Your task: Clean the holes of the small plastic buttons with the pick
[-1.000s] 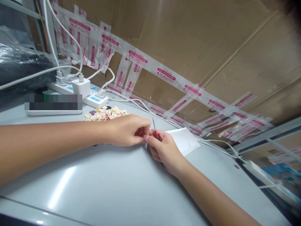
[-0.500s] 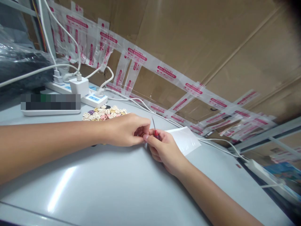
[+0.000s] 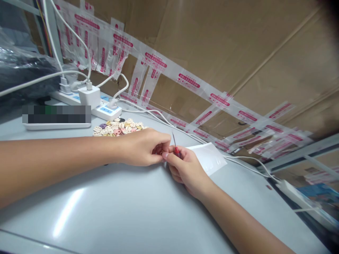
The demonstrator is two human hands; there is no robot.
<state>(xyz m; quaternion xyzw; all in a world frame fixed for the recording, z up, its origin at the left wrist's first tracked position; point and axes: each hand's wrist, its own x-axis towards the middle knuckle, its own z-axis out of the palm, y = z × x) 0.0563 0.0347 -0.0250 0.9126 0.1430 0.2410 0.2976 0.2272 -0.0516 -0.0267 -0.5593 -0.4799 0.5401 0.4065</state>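
My left hand (image 3: 144, 147) is closed in a pinch, fingertips curled together; whatever lies between them is hidden. Against those fingertips rests the thumb of my right hand (image 3: 189, 167). That hand is closed around a small red-handled tool (image 3: 177, 151) whose thin metal tip points up and slightly left, away from the table. Behind my left wrist lies a pile of small button-like pieces (image 3: 116, 127), mostly cream with some pink, yellow, purple and black; my forearm covers part of it. A white sheet or plastic sleeve (image 3: 210, 158) lies just behind my right hand.
A white power strip (image 3: 107, 112) with a charger (image 3: 89, 96) and cables stands at the back left. Before it lies a pixelated device (image 3: 57, 118). A taped cardboard wall (image 3: 225, 53) rises behind the grey table (image 3: 119, 211). Another white strip (image 3: 304, 201) is at the right edge.
Almost nothing differs. Both hands stay together in the same pinch, shifted very slightly right in the picture, along with a small shift of the view.
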